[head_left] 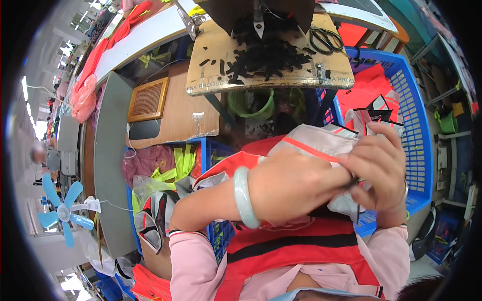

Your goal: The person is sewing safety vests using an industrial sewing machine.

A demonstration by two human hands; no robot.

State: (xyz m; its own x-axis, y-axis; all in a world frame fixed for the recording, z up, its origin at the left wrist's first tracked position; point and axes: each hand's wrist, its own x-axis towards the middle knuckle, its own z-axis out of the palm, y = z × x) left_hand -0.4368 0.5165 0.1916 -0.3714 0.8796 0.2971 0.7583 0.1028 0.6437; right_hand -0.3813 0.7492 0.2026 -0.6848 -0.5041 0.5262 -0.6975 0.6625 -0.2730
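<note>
In front of my chest, my hands meet at a grey fabric piece (321, 140) edged with orange-red piping. My left hand (296, 185), a pale bangle (244, 198) at its wrist, is closed at the cloth, its fingertips blurred and partly hidden. Beside it my right hand (381, 168) pinches the cloth, its upper fingers curled. Something small and dark between the hands is too blurred to name. More red and grey fabric (231, 165) hangs behind my left forearm. A red apron (296, 251) with a black band lies below the hands.
Ahead stands a wooden work board (206, 83) with black scraps (266, 57) under a machine, and black scissors (325, 40). Blue crate (419, 150) at right holds red and grey pieces. A green basket (251, 103) is under the board. A blue fan (64, 212) stands left.
</note>
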